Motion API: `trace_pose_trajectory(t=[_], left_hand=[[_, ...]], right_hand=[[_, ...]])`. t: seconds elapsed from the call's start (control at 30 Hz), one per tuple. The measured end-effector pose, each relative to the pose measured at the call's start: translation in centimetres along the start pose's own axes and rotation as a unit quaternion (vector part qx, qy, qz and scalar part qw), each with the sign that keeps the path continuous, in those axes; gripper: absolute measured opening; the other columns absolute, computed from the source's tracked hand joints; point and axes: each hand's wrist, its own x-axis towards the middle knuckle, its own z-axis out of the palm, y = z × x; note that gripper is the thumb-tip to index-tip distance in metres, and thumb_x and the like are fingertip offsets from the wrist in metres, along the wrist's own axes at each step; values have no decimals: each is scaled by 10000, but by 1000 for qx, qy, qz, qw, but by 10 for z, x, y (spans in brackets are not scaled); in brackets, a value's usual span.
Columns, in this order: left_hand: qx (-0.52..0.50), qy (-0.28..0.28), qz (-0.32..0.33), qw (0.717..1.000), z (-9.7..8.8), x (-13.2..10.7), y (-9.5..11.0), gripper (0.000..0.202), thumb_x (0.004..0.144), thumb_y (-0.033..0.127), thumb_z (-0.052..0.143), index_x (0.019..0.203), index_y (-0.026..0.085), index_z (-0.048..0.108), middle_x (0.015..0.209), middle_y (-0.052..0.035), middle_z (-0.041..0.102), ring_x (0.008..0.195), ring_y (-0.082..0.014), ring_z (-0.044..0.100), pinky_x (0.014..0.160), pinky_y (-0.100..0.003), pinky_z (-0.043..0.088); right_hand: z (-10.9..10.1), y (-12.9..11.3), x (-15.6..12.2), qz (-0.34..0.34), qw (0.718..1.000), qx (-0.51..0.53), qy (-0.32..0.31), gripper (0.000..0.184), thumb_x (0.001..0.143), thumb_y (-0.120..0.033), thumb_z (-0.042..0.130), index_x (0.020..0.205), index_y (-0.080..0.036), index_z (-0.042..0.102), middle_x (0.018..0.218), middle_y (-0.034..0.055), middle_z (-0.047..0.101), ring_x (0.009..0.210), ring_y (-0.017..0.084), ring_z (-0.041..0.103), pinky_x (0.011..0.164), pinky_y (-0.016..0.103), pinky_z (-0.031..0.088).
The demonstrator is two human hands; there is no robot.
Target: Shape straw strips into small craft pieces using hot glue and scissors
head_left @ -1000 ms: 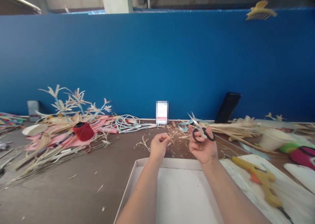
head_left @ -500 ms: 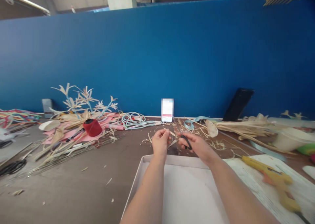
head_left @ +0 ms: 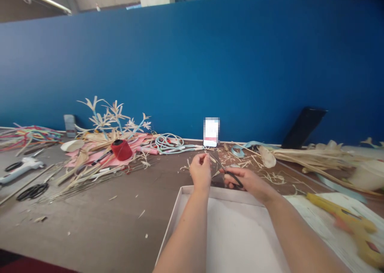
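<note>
My left hand (head_left: 200, 171) is closed in a pinch on a thin pale straw strip (head_left: 211, 158), just past the far rim of a white shallow box (head_left: 192, 191). My right hand (head_left: 244, 180) is closed on small black-handled scissors (head_left: 232, 174), whose blades point left toward the strip. The two hands are a short gap apart above the brown table (head_left: 99, 209), over a scatter of straw clippings (head_left: 240, 161).
A pile of straw flowers, pink sheets and a red thread spool (head_left: 121, 149) lies left. Black scissors (head_left: 31, 191) and a white glue gun (head_left: 18, 169) sit far left. A yellow glue gun (head_left: 345, 221) lies right, dried husks (head_left: 312, 157) behind it. A blue wall (head_left: 192, 65) backs the table.
My right hand came down from a raised, palm-up hold and turned over, bringing the scissors low and toward the strip in my left hand. The view shifted left.
</note>
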Motion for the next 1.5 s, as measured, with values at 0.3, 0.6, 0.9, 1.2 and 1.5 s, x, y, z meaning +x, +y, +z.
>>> trace_pose_trajectory(t=[0.3,0.6,0.9,1.2,1.5], left_hand=[[-4,7,-25,1000,1,1,0,184,732,333,589,800,163,607,688,-29,627,607,-130,592,487,-205,447],[-9,0,-25,1000,1,2,-1,179,738,321,578,810,159,599,684,-28,622,602,-131,590,477,-209,445],[-1,0,-19,1000,0,2,-2,166,738,320,584,799,167,605,693,-23,628,598,-124,591,494,-206,436],[0,-1,-19,1000,0,3,-3,180,735,331,584,808,169,608,713,-26,632,596,-128,592,493,-213,437],[-4,-5,-34,999,0,0,1,171,736,320,583,809,167,602,684,-20,631,579,-119,585,468,-196,416]], right_hand=[[3,0,1,-17,999,-27,8,481,671,-392,721,1082,-152,654,716,14,596,606,97,495,580,231,405],[3,4,4,-27,999,-26,12,492,653,-399,733,1070,-148,661,680,7,593,576,93,488,549,233,394],[5,1,2,-13,999,-16,27,486,635,-400,748,1038,-141,668,670,7,594,561,90,494,542,234,406],[7,-3,0,-9,999,-29,35,494,636,-403,747,1046,-141,667,668,8,600,566,93,500,553,237,414],[3,4,5,-22,998,-25,46,532,637,-428,744,1079,-143,660,689,20,604,571,98,506,577,253,435]])
